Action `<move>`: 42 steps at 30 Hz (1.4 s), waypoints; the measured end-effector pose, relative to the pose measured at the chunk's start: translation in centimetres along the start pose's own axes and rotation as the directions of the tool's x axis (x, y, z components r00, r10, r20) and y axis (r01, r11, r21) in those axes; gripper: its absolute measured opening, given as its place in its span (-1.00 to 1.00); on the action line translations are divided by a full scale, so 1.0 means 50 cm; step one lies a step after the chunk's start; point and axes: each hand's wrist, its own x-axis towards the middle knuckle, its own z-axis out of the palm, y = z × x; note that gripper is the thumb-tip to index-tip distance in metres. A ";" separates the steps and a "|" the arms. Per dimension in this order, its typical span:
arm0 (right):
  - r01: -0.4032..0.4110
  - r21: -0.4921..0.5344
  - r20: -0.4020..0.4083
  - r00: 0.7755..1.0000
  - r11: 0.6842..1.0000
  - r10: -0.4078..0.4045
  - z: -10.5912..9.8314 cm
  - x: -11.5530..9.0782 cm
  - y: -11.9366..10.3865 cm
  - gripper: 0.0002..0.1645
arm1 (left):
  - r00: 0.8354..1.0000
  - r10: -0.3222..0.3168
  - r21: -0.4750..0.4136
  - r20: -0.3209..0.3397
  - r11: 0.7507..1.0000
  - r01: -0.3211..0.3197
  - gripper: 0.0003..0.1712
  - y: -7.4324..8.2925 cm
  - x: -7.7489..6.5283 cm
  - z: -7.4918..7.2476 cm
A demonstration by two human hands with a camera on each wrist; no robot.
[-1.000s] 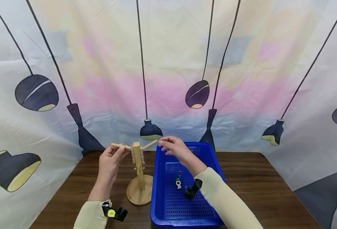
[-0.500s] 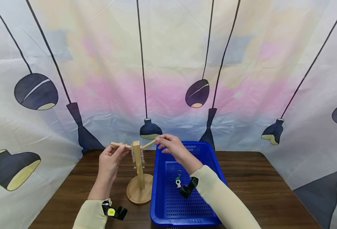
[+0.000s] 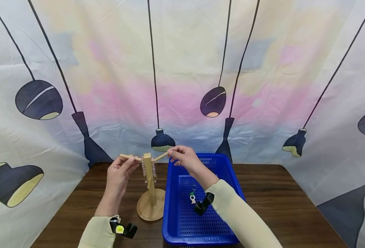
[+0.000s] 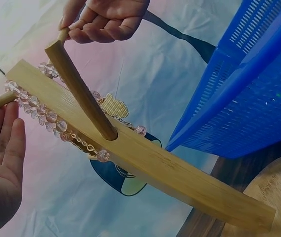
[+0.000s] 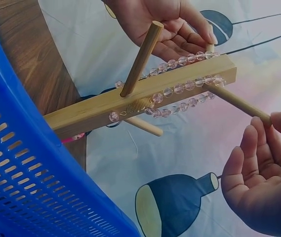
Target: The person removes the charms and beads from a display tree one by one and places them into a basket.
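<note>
A wooden peg stand (image 3: 151, 187) stands upright on its round base left of the basket. My left hand (image 3: 118, 172) pinches the upper left peg (image 3: 124, 156) between thumb and fingers. At the opposite side, my right hand (image 3: 185, 160) pinches the tip of the upper right peg (image 5: 241, 104). A strand of clear pink beads (image 4: 44, 116) hangs from the left peg, close to the post. Another pink bead strand (image 5: 180, 88) loops over the right peg, with a gold textured charm (image 4: 113, 106) beside it. Lower pegs, such as the bare front peg (image 5: 142, 58), also jut from the post.
A blue perforated basket (image 3: 167, 206) stands right beside the stand's base, under my right forearm. Inside lies a keychain (image 3: 192, 197) with a green and white figure. The dark wooden table (image 3: 272, 199) meets a lamp-patterned cloth (image 3: 182, 103) behind.
My right hand has moved slightly left and taken the tip of the right peg between its fingers. My left hand has kept its grip on the left peg.
</note>
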 end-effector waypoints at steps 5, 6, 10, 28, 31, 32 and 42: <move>0.028 -0.014 0.044 0.999 1.000 -0.028 -0.003 -0.006 0.001 -0.75 | 0.999 -0.033 -0.034 0.010 0.999 0.033 -0.75 0.002 0.004 -0.004; 0.036 -0.019 0.057 0.998 0.999 -0.035 -0.004 -0.007 0.002 -0.74 | 0.999 -0.044 -0.039 0.008 0.998 0.044 -0.76 0.003 0.006 -0.004; 0.049 -0.033 0.095 0.994 0.998 -0.046 -0.004 -0.013 -0.002 -0.74 | 0.996 -0.094 -0.034 -0.009 0.995 0.093 -0.77 0.006 0.012 -0.004; 0.161 0.068 0.156 0.973 0.985 -0.170 0.008 -0.040 0.022 -0.73 | 0.946 -0.304 0.056 -0.110 0.949 0.311 -0.67 0.025 0.042 0.018; 0.178 0.082 0.173 0.966 0.981 -0.189 0.014 -0.048 0.021 -0.74 | 0.939 -0.334 0.078 -0.086 0.937 0.340 -0.62 0.026 0.052 0.016; 0.184 0.086 0.182 0.963 0.979 -0.197 0.016 -0.052 0.021 -0.74 | 0.936 -0.344 0.085 -0.073 0.933 0.349 -0.60 0.026 0.056 0.015; 0.195 0.097 0.236 0.948 0.976 -0.213 0.053 -0.070 0.018 -0.71 | 0.893 -0.445 0.183 0.068 0.885 0.427 -0.70 0.038 0.085 -0.003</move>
